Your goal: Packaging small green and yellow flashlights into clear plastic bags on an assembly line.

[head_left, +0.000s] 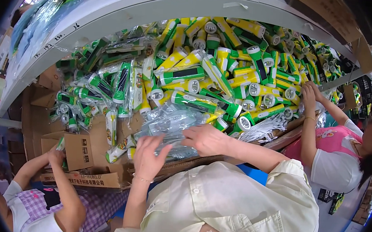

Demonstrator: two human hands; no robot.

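Note:
A heap of clear plastic bags [167,123] lies in front of me at the near edge of a large pile of flashlights [183,75]. My right hand [206,140] is over the bags with its fingers curled and pinched at the clear plastic. Just left of it, my left hand [148,154] is raised at the near side of the bags, thumb and fingers apart. No flashlight shows in either hand. The flashlights are green and yellow with round clear lenses. Those to the left are in clear bags; those to the right are mostly bare.
White cords [264,129] lie in a bundle right of the bags. A cardboard box [78,153] stands at left, where a co-worker in a checked apron reaches in. Another co-worker in a pink apron [325,141] reaches into the pile at right. A pale shelf edge [160,7] crosses above.

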